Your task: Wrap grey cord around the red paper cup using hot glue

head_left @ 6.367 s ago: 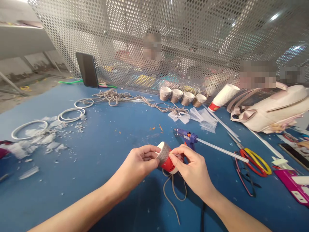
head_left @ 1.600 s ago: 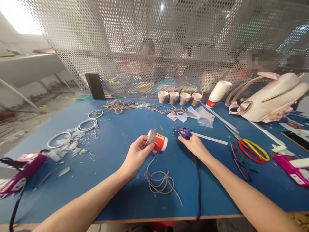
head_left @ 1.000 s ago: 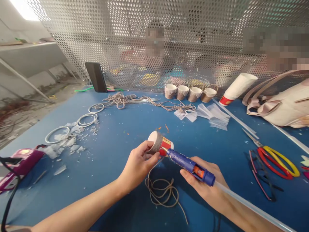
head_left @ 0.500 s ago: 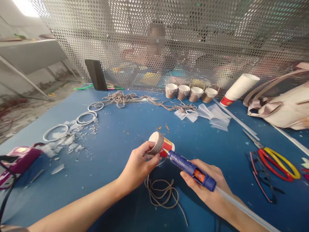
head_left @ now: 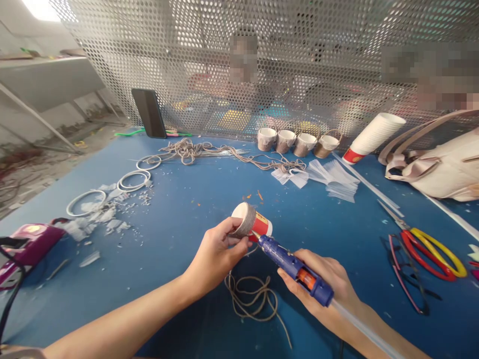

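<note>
Left hand (head_left: 220, 254): grip clamped on red-and-white paper cup (head_left: 261, 227), held tilted over blue tabletop (head_left: 179, 219), grey cord (head_left: 247, 221) wound around mouth end. Right hand (head_left: 337, 279): grip closed around blue glue gun (head_left: 282, 256), nozzle (head_left: 257, 236) at edge of wound cord. Loose cord (head_left: 239, 290) coiled on tabletop between hands. Four cord-wrapped cups (head_left: 304, 145) in row before mesh panel (head_left: 149, 55); scissors (head_left: 405, 231) at far right.

glue gun (head_left: 288, 262) points at tilted, cord-wrapped cup (head_left: 253, 221).

Glue stick (head_left: 359, 324) cut off below.
</note>
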`<state>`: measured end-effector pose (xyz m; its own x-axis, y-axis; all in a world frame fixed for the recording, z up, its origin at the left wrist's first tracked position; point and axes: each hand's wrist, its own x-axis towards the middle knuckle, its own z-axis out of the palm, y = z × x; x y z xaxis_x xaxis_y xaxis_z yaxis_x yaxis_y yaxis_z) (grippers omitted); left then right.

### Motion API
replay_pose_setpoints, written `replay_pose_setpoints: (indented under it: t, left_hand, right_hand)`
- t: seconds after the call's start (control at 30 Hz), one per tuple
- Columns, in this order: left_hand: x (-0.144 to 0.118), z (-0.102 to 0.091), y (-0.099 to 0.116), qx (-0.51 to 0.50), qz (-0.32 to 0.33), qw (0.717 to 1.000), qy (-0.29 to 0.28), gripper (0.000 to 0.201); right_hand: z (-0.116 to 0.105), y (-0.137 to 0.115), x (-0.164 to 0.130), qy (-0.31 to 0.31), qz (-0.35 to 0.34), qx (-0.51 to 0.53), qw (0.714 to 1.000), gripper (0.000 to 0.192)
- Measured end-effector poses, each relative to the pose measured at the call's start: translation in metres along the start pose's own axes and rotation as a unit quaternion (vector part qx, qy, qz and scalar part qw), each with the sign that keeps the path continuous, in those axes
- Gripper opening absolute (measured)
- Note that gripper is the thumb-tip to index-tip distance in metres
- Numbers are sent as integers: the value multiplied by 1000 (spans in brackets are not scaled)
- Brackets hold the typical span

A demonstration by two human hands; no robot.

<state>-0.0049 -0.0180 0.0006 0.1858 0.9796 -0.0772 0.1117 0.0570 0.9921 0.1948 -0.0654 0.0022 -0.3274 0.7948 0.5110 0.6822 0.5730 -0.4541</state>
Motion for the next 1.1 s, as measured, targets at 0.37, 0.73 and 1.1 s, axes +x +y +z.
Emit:
replay_pose_setpoints:
  t: [0.37, 0.73, 1.1]
  left_hand:
    - [-1, -1, 0, 9, 10, 1000, 3, 13]
    - [-1, -1, -1, 55, 59, 997, -2, 12]
    - [-1, -1, 1, 67, 68, 995, 0, 11]
  right_hand:
    - [-2, 5, -4, -45, -19, 36, 998, 5]
    - [-2, 6, -9, -47, -32, 27, 998, 4]
    - [-3, 5, -9, -46, -48, 12, 998, 9]
